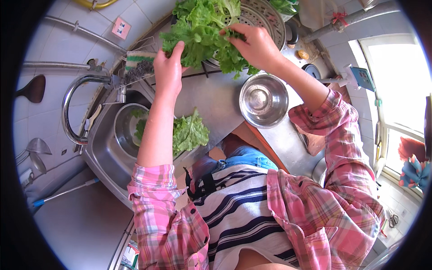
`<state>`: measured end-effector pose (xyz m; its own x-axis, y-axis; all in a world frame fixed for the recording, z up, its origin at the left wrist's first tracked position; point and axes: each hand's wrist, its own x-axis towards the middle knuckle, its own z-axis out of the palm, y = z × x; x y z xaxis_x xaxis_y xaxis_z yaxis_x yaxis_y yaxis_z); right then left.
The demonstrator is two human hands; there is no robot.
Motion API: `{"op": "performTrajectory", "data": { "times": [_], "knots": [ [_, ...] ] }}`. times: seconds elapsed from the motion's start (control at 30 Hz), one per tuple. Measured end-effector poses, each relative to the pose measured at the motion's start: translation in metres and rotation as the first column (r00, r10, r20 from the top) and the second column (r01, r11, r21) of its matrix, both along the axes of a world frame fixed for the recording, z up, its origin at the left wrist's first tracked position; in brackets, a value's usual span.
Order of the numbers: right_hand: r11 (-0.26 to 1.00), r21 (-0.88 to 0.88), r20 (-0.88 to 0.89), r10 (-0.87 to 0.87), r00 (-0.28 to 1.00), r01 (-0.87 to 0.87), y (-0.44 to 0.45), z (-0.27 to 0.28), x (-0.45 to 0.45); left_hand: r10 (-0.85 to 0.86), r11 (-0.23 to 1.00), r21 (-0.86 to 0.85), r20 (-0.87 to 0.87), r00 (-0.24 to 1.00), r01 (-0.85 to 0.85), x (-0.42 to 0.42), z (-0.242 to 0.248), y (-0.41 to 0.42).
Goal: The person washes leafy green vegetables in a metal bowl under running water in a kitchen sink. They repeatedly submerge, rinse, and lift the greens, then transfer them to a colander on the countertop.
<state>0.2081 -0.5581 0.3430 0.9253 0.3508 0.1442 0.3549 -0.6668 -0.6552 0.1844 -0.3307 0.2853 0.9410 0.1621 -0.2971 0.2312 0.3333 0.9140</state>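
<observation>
Green leaf lettuce (199, 44) forms a loose bunch at the top of the view, over and in front of a perforated metal steamer (266, 20). My left hand (168, 69) grips the bunch's left edge, thumb on top of a leaf. On the other side, the fingers of my right hand (258, 47) pinch the leaves. Much of the steamer is hidden behind the lettuce. Below my right forearm stands a stainless steel bowl (263, 101) with a shiny inside. More lettuce leaves (190, 131) lie at the sink's right edge, partly behind my left forearm.
In the steel sink (111, 162) sits a metal basin (125, 118) with some leaves, near a curved faucet (65, 108). A wire rack holds a striped cloth (138, 65). To the right are a phone (362, 79) on a holder and a wooden cutting board (314, 138).
</observation>
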Motion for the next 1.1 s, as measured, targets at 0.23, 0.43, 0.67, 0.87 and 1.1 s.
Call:
{"op": "performTrajectory", "data": {
  "times": [0.23, 0.43, 0.67, 0.87, 1.1],
  "knots": [
    [0.997, 0.057, 0.080, -0.057, 0.995, 0.053, -0.002, 0.017, 0.013, -0.030, 0.992, -0.120, 0.060, 0.998, 0.037, 0.007, 0.000, 0.001],
    [0.898, -0.181, 0.166, 0.430, 0.887, -0.402, 0.017, -0.007, -0.023, -0.026, 0.978, -0.209, -0.116, 0.993, 0.001, -0.004, -0.017, 0.012],
    [0.923, -0.281, 0.117, 0.305, 0.945, -0.263, -0.003, 0.017, -0.022, -0.079, 0.992, -0.104, -0.115, 0.990, 0.067, -0.011, -0.013, 0.025],
    [0.797, -0.585, 0.152, 0.289, 0.945, -0.150, -0.010, -0.021, -0.031, -0.053, 0.998, 0.038, -0.130, 0.990, 0.058, -0.032, -0.015, 0.022],
    [0.925, -0.304, 0.185, 0.292, 0.938, -0.228, -0.030, -0.013, -0.031, -0.012, 0.999, 0.038, -0.126, 0.992, 0.016, -0.064, -0.014, 0.028]
  ]
}}
